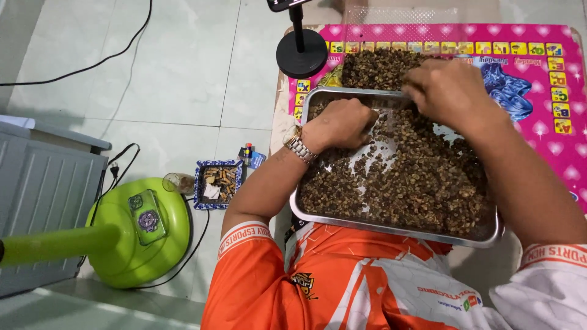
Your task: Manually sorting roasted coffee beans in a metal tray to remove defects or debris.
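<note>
The tray [342,217] of brown beans [422,183] lies at the person's lap edge; the left hand [342,124] is curled, fingertips among the beans, the right hand [446,91] pinching at the far rim, its catch hidden. Best pick lightly, spreading the beans thin. Beyond lie a bean pile [376,67] on the pink mat [544,116] and a stand [301,52]; a green fan base [147,235] is on the floor.

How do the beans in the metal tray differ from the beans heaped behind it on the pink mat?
The beans in the metal tray lie spread thin, bare steel showing between them; the heap on the pink mat is piled dense. Both hands, left hand and right hand, work in the tray's beans; the heap lies untouched. Both are small, brownish beans.
</note>
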